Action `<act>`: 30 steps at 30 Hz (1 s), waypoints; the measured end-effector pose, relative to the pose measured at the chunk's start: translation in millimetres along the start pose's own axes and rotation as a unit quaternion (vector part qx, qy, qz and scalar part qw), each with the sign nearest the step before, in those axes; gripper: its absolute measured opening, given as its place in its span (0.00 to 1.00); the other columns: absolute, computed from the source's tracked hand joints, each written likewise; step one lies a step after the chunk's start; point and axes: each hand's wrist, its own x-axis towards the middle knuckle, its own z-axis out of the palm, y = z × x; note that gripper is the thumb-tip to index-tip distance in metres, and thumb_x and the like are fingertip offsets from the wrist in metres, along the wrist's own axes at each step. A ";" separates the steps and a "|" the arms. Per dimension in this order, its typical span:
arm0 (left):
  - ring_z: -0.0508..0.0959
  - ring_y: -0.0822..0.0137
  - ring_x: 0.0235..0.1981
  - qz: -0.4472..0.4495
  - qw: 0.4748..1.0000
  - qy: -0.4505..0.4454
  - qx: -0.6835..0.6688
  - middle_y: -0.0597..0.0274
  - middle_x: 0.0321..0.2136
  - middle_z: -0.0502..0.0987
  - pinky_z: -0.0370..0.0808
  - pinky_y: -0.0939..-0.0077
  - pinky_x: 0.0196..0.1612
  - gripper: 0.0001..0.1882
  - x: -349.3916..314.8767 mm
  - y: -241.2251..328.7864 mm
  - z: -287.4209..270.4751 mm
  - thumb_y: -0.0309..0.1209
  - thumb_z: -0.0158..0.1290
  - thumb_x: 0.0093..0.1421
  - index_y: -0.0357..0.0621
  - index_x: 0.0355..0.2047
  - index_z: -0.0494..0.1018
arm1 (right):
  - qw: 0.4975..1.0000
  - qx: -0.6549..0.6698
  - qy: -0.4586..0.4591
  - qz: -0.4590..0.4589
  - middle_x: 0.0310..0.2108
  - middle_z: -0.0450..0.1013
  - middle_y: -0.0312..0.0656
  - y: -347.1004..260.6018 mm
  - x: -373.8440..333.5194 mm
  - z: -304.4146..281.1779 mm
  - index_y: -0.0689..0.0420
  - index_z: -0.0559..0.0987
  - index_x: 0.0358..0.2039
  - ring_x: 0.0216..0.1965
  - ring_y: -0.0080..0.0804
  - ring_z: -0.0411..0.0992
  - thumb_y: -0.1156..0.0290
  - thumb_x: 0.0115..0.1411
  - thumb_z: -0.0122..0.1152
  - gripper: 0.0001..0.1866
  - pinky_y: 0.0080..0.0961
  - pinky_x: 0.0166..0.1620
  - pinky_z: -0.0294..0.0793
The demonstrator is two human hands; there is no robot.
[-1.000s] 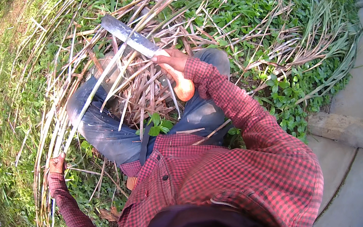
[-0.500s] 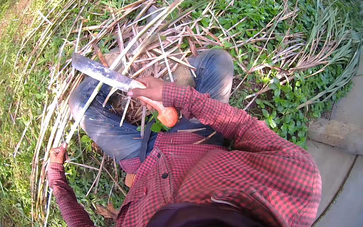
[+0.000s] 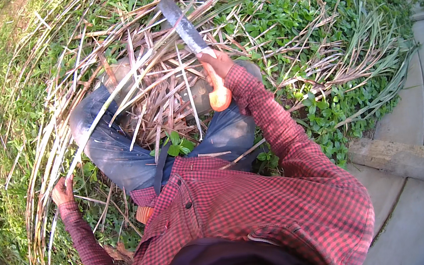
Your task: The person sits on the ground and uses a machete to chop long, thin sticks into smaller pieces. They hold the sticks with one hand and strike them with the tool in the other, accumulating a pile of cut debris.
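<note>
My right hand [image 3: 218,64] is wrapped round the orange handle [image 3: 219,98] of a machete [image 3: 185,31]. Its broad, worn blade points up and to the left, lying across the view of a long leafy stalk [image 3: 131,81]; whether it touches the stalk I cannot tell. At the far left my left hand [image 3: 62,190] grips the lower end of that stalk, which slants over my left knee toward the upper right and ends in green leaves. Between my bent legs lies a heap of dry strips [image 3: 156,105].
Long cut stalks [image 3: 47,174] lie in a curved row on the grass at left. Green and dry leaves [image 3: 369,56] are piled at right. A short concrete post [image 3: 408,162] rests on the paving slabs [image 3: 396,245] at lower right.
My right hand has carried the machete up and to the right along the stalk, and the blade now points more upward. My left hand has shifted slightly left and down, still gripping the stalk.
</note>
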 end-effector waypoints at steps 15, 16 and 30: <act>0.74 0.54 0.22 0.031 0.998 0.019 -0.047 0.52 0.17 0.74 0.69 0.63 0.28 0.20 2.2 32.9 -16.5 0.50 0.54 0.50 0.44 0.25 0.77 | 0.999 -0.039 -0.012 -0.008 0.12 0.64 0.38 -5.4 -18.3 10.7 0.56 0.68 0.33 0.09 0.27 0.63 0.58 0.55 0.54 0.14 0.23 0.11 0.65; 0.74 0.57 0.22 -0.027 0.995 -0.070 -0.068 0.55 0.16 0.74 0.69 0.64 0.29 0.25 9.8 31.7 -25.7 0.57 0.50 0.51 0.45 0.23 0.76 | 0.994 -0.066 -0.076 0.035 0.13 0.65 0.38 0.4 -28.0 23.1 0.56 0.67 0.36 0.09 0.27 0.63 0.58 0.54 0.55 0.16 0.23 0.12 0.64; 0.72 0.50 0.40 0.121 0.992 -0.016 -0.026 0.51 0.37 0.72 0.70 0.61 0.43 0.27 0.9 63.5 -22.8 0.51 0.50 0.52 0.40 0.42 0.68 | 0.998 -0.048 -0.019 -0.035 0.14 0.62 0.37 37.4 -33.1 17.6 0.56 0.66 0.32 0.11 0.25 0.61 0.53 0.54 0.56 0.20 0.20 0.13 0.62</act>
